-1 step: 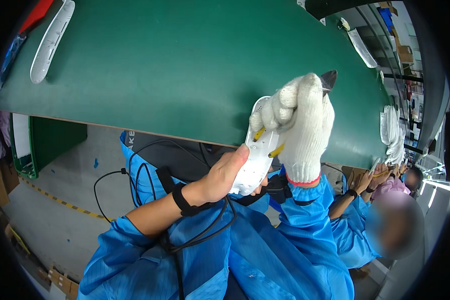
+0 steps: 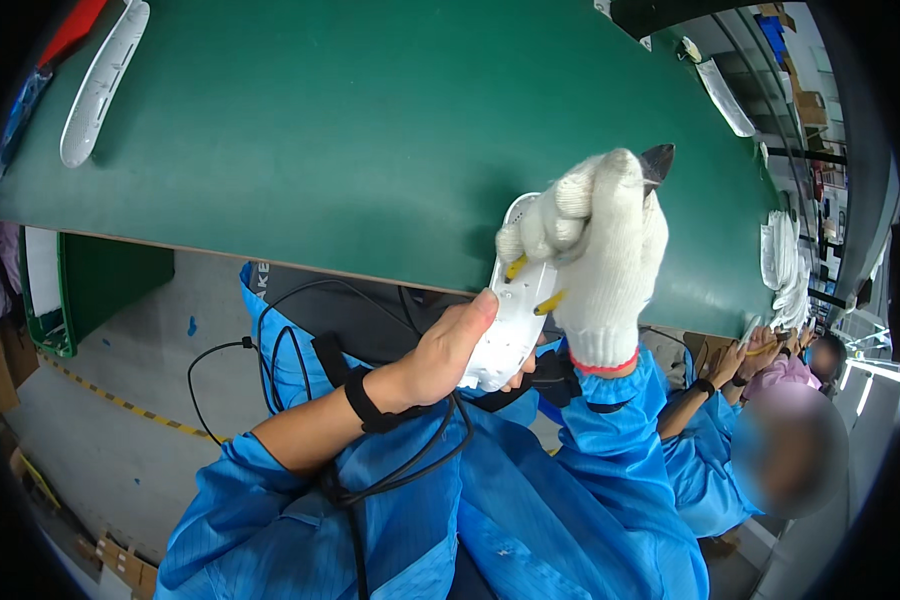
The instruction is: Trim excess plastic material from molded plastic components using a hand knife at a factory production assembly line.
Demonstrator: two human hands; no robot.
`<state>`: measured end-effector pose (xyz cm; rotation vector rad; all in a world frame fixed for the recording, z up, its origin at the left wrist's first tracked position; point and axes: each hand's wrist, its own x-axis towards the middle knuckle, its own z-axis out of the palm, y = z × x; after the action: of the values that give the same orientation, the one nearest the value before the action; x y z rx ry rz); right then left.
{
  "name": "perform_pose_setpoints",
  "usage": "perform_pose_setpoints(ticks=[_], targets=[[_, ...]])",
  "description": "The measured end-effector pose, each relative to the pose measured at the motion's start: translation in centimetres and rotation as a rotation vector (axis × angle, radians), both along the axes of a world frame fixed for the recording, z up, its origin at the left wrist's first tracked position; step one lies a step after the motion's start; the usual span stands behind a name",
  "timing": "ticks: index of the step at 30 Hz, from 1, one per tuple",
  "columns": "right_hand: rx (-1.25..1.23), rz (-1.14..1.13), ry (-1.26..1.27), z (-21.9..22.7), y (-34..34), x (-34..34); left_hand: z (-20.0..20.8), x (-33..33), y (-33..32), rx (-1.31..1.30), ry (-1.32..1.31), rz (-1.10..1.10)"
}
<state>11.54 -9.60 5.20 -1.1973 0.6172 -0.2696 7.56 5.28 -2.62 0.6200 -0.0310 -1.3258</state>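
My bare left hand (image 2: 455,345) is closed around the lower end of a long white plastic shell (image 2: 507,325), its thumb along the near side. The shell is tilted over the table's front edge, with small holes near its far end and small raised bits inside. My right hand (image 2: 605,245), in a white knitted glove with a red cuff, is closed around a pair of pliers (image 2: 550,302). Their yellow handle ends show below the gloved fingers, and the dark tip sticks out beyond the thumb side, away from the shell. The glove covers part of the shell's upper half.
Another long white shell (image 2: 100,90) lies on the green table (image 2: 330,130) at far left. White parts (image 2: 785,265) are heaped at the right edge. Co-workers sit to the right, one person's hands (image 2: 725,365) close by. A black cable (image 2: 360,500) hangs across my front.
My gloved right hand has shifted very slightly left with the pliers. The left hand and shell look unmoved.
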Motion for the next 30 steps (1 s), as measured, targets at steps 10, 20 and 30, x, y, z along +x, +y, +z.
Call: perform_pose_setpoints(ticks=[10,20,30], targets=[[0.055,-0.044,-0.126,-0.6,-0.3,-0.3,-0.5,0.1,-0.1,-0.044,0.064,-0.010],[-0.130,-0.146,-0.013,-0.3,-1.2,-1.3,-0.4,-0.8,-0.6,-0.084,0.066,0.068],[-0.107,-0.129,-0.071,-0.5,-1.2,-2.2,-0.2,-1.1,-0.7,-0.040,0.012,0.082]])
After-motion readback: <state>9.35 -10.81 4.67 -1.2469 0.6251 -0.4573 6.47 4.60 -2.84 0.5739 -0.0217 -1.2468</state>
